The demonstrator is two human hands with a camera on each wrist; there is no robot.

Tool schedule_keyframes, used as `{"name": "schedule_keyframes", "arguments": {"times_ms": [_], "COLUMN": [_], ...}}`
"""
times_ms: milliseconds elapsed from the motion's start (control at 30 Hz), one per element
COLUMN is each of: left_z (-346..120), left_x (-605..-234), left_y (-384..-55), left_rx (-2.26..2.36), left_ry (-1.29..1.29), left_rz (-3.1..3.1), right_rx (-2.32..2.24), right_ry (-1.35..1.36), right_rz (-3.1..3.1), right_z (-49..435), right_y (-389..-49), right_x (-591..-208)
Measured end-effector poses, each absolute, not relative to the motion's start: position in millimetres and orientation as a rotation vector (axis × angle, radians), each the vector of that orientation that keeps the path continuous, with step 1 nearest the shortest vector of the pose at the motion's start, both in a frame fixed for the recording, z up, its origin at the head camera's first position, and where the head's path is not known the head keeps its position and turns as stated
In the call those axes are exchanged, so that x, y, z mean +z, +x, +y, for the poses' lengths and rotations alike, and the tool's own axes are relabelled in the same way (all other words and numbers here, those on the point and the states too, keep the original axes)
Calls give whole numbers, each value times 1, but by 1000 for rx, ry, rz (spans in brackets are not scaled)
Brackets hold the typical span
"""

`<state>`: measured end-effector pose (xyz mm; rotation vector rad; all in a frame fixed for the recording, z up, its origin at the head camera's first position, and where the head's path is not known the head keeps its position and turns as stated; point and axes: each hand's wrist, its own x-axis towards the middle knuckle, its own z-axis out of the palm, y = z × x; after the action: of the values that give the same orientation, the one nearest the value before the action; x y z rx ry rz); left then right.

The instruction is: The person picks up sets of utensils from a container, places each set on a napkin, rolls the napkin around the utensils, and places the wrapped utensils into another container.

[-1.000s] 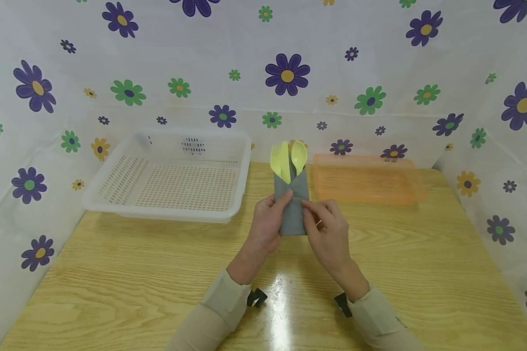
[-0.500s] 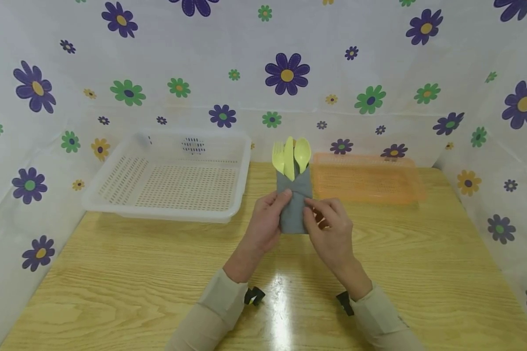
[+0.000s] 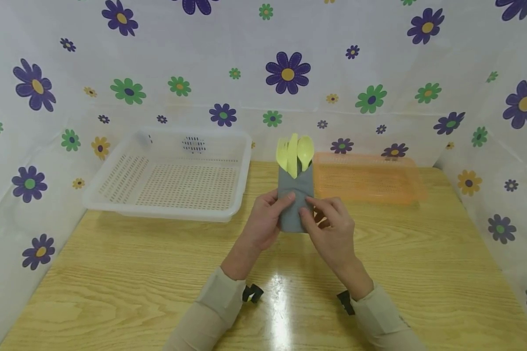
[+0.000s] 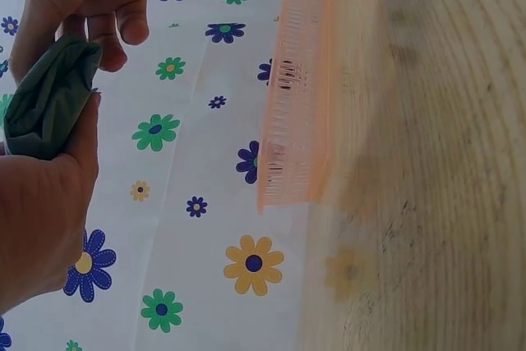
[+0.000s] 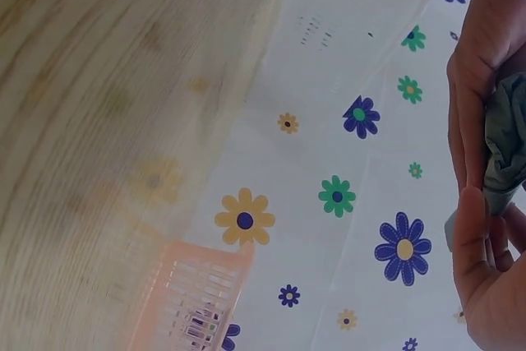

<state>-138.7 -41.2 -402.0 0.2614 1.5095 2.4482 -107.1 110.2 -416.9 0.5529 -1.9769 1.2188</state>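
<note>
A grey cloth napkin [image 3: 295, 186], folded into a flat pocket, is held up above the table in the head view. From its top stick out a yellow fork [image 3: 282, 154], a yellow knife [image 3: 292, 157] and a yellow spoon [image 3: 305, 149]. My left hand [image 3: 262, 220] grips the pocket's left side, thumb across the front. My right hand [image 3: 334, 228] pinches its right edge between thumb and fingers. Both wrist views show the napkin's bunched lower end, the napkin [image 4: 53, 100] at left and the napkin [image 5: 505, 141] at right. The cutlery's lower parts are hidden inside the cloth.
A white perforated basket [image 3: 175, 213] stands at the back left of the wooden table [image 3: 127, 273]. An orange perforated basket [image 3: 366, 196] sits at the back right. Flower-printed sheeting [image 3: 246, 44] surrounds the table at the back and sides.
Napkin and cutlery have shifted slightly up and to the right with both hands. The knife now stands higher than the fork and spoon. Both hands keep their hold.
</note>
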Motion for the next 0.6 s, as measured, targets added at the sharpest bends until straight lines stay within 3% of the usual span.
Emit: {"name": "schedule_keyframes", "arguments": {"times_ms": [600], "left_z": [-50], "left_x": [-402], "left_y": [-143], "left_rx": [2347], "left_ry": [382], "left_rz": [1314], "right_rx": [1105], "right_ry": [528], "right_rz": [-1951], "right_z": [111], "right_y": [-110], "right_x": [-417]}}
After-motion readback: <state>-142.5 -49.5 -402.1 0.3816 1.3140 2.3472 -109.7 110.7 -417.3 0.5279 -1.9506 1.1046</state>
